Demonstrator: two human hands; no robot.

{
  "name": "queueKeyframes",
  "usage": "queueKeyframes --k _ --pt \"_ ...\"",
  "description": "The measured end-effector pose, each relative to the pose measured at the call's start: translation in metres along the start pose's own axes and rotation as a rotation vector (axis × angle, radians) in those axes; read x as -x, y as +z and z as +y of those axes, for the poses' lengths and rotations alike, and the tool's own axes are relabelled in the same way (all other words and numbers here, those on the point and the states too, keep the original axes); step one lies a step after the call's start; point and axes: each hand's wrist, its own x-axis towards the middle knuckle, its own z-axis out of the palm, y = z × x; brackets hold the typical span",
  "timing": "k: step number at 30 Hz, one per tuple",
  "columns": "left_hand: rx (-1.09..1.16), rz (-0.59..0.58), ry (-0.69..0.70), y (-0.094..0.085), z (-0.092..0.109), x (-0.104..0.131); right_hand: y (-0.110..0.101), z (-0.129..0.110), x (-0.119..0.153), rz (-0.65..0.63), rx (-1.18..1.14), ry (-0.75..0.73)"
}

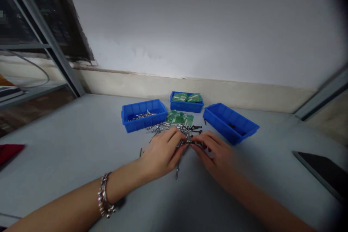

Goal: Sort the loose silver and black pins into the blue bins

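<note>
My left hand point(163, 152) and my right hand point(216, 152) meet over a pile of silver and black screw-like pieces point(165, 127). A small dark screw-like piece point(187, 143) is pinched between the fingertips of both hands. One loose silver piece point(177, 170) lies below the pile. Behind the pile lies a green bag point(179, 117). To the left, a blue bin point(144, 121) holds silver pieces; to the right, another blue bin point(228, 125) contains a few dark pieces. The underside of the pile is partly hidden by my hands.
At the back, against the wall, a blue bin point(187, 108) holds green bags. A dark flat object point(323, 170) lies at the right edge of the grey table point(67, 145). Something red point(10, 152) shows at the far left. Metal posts stand on both sides.
</note>
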Motion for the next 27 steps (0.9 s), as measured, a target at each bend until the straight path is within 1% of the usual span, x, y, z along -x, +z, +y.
queueKeyframes --k 7,13,17,23,27 --pt "0.003 0.012 0.020 -0.0010 0.0009 -0.0003 -0.0016 -0.0022 -0.0019 -0.005 0.001 -0.011" --pt "0.008 0.034 0.035 -0.0012 0.0021 0.0011 -0.0028 -0.0035 -0.0023 -0.039 0.000 0.026" --pt "0.007 0.035 0.039 -0.0019 0.0019 0.0008 -0.0028 -0.0026 -0.0018 -0.030 0.013 -0.007" --pt "0.006 0.020 0.044 -0.0027 0.0027 -0.0010 -0.0027 -0.0015 -0.0019 -0.025 -0.028 -0.049" --pt "0.010 0.010 0.032 -0.0020 0.0027 0.0001 -0.0037 -0.0026 -0.0018 -0.024 -0.038 -0.040"
